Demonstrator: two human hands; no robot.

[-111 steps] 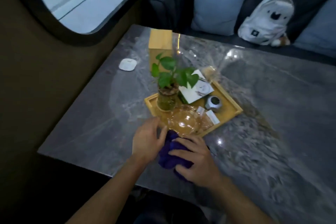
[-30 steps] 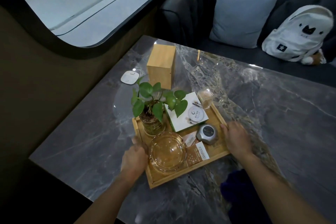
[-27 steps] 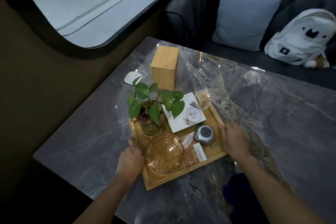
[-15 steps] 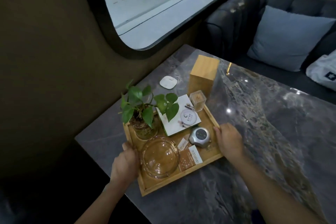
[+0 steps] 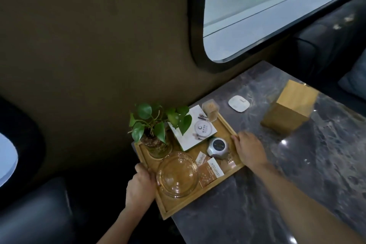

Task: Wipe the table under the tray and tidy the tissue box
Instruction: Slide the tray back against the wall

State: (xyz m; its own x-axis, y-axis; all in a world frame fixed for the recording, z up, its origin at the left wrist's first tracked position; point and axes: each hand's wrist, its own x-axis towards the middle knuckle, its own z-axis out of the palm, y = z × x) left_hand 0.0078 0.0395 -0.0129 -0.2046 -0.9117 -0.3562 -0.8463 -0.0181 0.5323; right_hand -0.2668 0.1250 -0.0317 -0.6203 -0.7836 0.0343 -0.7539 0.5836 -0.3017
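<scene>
The wooden tray (image 5: 227,127) is held by both sides and hangs past the left edge of the grey marble table (image 5: 297,174). My left hand (image 5: 139,186) grips its left rim, my right hand (image 5: 249,149) its right rim. On the tray are a potted green plant (image 5: 156,125), a glass bowl (image 5: 177,174), a white booklet (image 5: 195,132), a small silver device (image 5: 217,147), paper packets (image 5: 210,170) and a small clear cup (image 5: 211,109). The wooden tissue box (image 5: 289,109) stands on the table beyond the tray. The purple cloth is out of view.
A white square puck (image 5: 238,103) lies on the table near the wall. A dark wall (image 5: 99,45) with a rounded window (image 5: 267,10) runs along the table's left side. A dark padded seat (image 5: 33,218) lies below the tray's left end.
Both hands have carried the tray leftward, so its left part now overhangs the table edge. The view has swung left, and the cushion and backpack have dropped out of sight.
</scene>
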